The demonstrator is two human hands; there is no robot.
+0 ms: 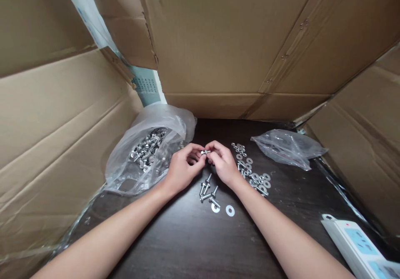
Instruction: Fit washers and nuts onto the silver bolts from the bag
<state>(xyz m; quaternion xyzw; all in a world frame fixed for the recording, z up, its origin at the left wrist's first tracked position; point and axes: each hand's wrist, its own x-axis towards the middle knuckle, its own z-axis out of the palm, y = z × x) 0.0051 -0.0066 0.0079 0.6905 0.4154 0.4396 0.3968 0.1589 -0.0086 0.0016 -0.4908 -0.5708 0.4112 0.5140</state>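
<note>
Between both hands, above the dark table [175, 233], is a small silver bolt [205, 152] with what looks like a nut or washer on its shank. My left hand [185, 165] pinches its left end with thumb and forefinger. At the other end, the fingertips of my right hand [222, 162] close on the shank. Several bolts [206, 189] lie loose just below the hands. Two flat washers [230, 210] rest nearer to me, one partly under a bolt. Right of my right hand spreads a pile of washers, nuts and bolts [254, 179].
An open clear plastic bag [114, 166] full of bolts and other hardware [150, 148] stands at the left. A flattened plastic bag [287, 145] lies at the back right. A white power strip [340, 233] sits at the lower right. Cardboard walls [225, 41] enclose the table.
</note>
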